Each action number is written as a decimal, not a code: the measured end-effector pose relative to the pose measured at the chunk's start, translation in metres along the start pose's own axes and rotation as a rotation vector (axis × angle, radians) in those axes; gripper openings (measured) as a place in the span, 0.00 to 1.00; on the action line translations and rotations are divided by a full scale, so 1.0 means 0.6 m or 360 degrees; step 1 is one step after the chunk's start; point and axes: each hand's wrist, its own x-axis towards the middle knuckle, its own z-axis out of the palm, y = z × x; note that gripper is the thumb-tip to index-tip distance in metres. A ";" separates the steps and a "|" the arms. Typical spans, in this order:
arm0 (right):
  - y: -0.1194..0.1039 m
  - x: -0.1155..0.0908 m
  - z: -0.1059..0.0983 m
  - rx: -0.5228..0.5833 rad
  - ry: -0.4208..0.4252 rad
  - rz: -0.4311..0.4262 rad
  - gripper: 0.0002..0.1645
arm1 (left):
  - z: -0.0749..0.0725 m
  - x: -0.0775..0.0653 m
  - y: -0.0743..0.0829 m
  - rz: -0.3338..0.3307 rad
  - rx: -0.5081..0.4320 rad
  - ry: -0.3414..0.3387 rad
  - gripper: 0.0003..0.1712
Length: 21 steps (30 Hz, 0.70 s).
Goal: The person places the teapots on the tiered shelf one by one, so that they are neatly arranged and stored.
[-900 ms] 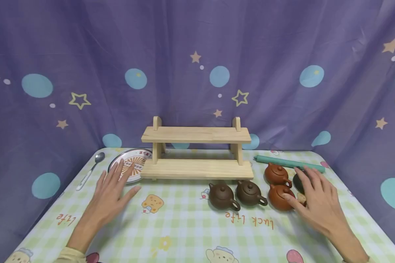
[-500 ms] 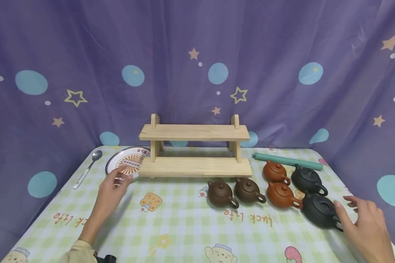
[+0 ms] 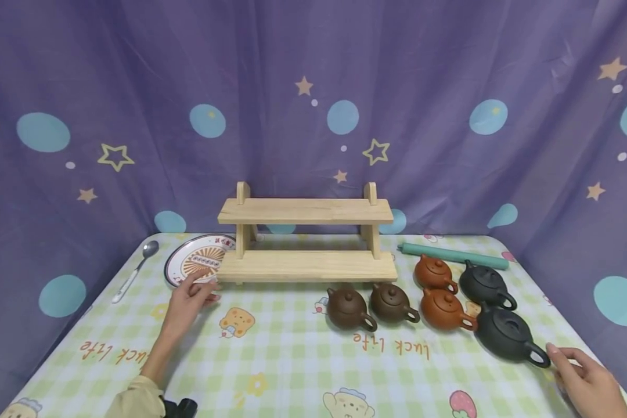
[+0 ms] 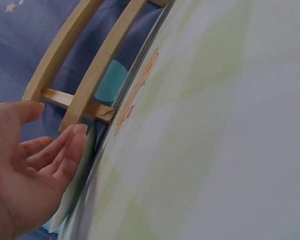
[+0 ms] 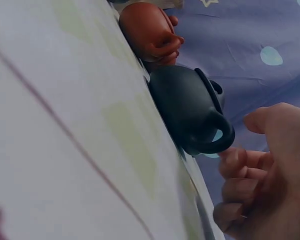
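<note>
In the head view my left hand [image 3: 190, 299] is at the left end of the wooden two-tier shelf [image 3: 307, 266], fingertips right by its lower board. The left wrist view shows that thumb and the bent fingers apart, with the board's end [image 4: 71, 119] beyond the gap. My right hand [image 3: 590, 377] is beside the handle of the nearer black teapot [image 3: 507, 334]. In the right wrist view its index fingertip is right at the handle [image 5: 225, 137], while the thumb stands away. Another black teapot [image 3: 483, 285] is just behind.
Two reddish-brown teapots [image 3: 444, 309] and two dark brown teapots [image 3: 347, 309] stand before the shelf's right side. A green rolled tube [image 3: 454, 255] lies behind them. At the back left are a patterned plate [image 3: 180, 261], partly behind the shelf, and a spoon [image 3: 130, 281].
My right hand has moved right and toward me, off the teapots to the near black one's handle. My left hand has drawn its fingers in and moved right to the shelf's end.
</note>
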 end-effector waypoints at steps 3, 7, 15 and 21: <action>0.008 0.004 0.008 0.0120 -0.0081 -0.0007 0.37 | 0.007 0.004 -0.004 -0.0015 -0.0092 -0.0064 0.30; 0.012 0.006 0.014 0.0202 -0.0117 -0.0023 0.36 | 0.016 0.009 -0.006 -0.0084 -0.0086 -0.0066 0.31; 0.005 -0.006 0.016 0.0362 -0.0125 -0.0239 0.35 | 0.027 0.019 -0.018 -0.0189 -0.0069 -0.0037 0.32; 0.007 -0.006 0.015 0.0364 -0.0177 -0.0268 0.36 | 0.035 0.026 -0.026 -0.0184 -0.0014 0.0061 0.29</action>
